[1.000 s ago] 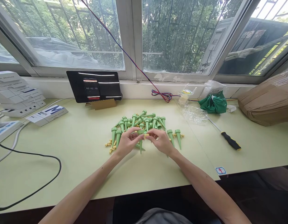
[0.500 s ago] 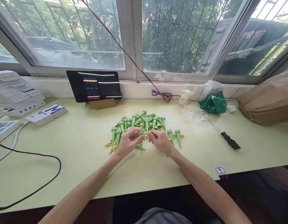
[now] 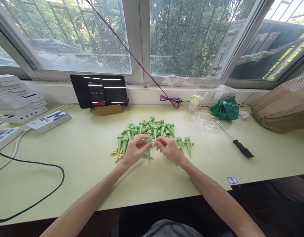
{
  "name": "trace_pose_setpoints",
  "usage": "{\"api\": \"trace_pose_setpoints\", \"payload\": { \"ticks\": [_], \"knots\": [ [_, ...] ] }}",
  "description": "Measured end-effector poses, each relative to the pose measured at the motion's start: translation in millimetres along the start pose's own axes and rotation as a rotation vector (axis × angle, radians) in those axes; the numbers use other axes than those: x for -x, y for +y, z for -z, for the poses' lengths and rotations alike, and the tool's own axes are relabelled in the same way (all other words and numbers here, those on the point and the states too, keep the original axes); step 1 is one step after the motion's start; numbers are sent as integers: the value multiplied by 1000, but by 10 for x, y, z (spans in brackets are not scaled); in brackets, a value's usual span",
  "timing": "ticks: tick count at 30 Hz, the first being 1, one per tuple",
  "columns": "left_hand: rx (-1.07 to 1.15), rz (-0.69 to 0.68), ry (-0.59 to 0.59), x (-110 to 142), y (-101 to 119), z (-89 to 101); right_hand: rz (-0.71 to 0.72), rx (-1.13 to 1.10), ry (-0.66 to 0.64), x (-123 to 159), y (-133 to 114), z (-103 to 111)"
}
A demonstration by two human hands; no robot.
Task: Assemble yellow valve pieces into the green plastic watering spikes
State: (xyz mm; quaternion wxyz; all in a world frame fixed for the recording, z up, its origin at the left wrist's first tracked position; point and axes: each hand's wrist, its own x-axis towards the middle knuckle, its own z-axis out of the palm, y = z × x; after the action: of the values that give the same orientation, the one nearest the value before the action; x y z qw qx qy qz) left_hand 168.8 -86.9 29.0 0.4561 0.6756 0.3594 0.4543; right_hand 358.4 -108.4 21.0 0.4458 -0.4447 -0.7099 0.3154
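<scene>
My left hand (image 3: 134,150) pinches the top of a green cone-shaped spike (image 3: 148,149), point hanging down, just above the pale green table (image 3: 75,154). My right hand (image 3: 169,148) meets it from the right, fingers pinched on a small yellow part at the spike's collar. Behind both hands lies a heap of several like green spikes (image 3: 147,129). Two more green spikes (image 3: 184,144) lie to the right. Small yellow fittings (image 3: 116,155) sit at the heap's left edge.
A dark tablet (image 3: 99,90) leans at the back. White boxes (image 3: 18,98) stack at the left, with a black cable (image 3: 43,171) looping across the table. A screwdriver (image 3: 238,144), a green bag (image 3: 225,109), clear plastic and a brown parcel (image 3: 282,105) lie to the right.
My right hand has slid a little left, bringing the yellow part up against the spike's collar. The left hand and the heap stay where they were.
</scene>
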Motion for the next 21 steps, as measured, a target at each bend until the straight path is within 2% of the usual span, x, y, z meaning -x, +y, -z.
{"api": "trace_pose_setpoints", "payload": {
  "ticks": [8, 21],
  "knots": [
    [-11, 1, 12, 2, 46, -11, 11, 44, -38, -2, -3, 0],
    [0, -28, 1, -4, -20, 4, -13, 36, -70, 5, 3, -1]
  ]
}}
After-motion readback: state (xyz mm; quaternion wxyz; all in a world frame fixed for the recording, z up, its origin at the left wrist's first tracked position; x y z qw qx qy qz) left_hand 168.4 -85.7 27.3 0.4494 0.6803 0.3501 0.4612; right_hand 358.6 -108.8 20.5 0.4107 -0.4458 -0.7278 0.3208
